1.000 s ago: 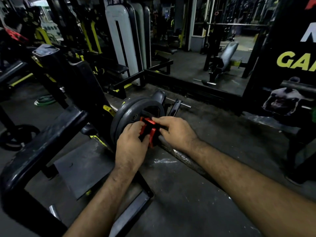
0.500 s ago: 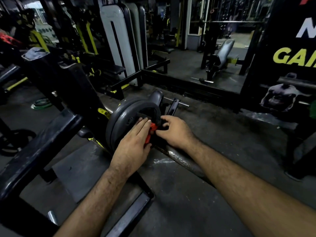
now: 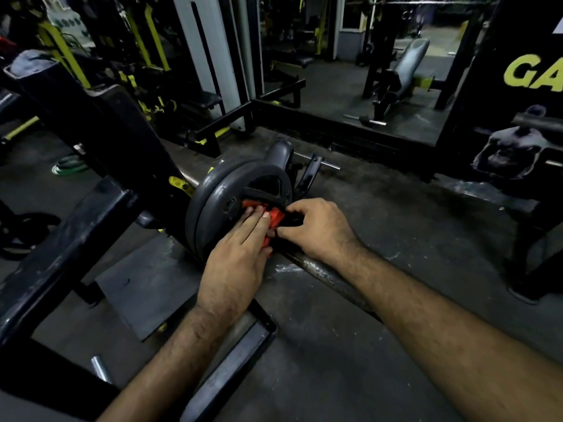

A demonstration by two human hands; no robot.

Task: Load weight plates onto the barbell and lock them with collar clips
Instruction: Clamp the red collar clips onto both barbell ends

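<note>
Grey weight plates stand on edge on the barbell sleeve, which runs low over the floor toward the lower right. A red and black collar clip sits on the sleeve right against the outer plate. My left hand lies flat over the clip, fingers straight and pressed on its red part and the plate face. My right hand pinches the clip's black side from the right. Most of the clip is hidden under both hands.
A black machine frame and its base plate fill the left foreground. Another plate lies on the floor at far left. A green hose coil lies behind, and a black bench stands right.
My left hand went from curled around the clip to flat with straight fingers pushing it against the plate. The right hand shifted slightly along the sleeve and keeps its pinch.
</note>
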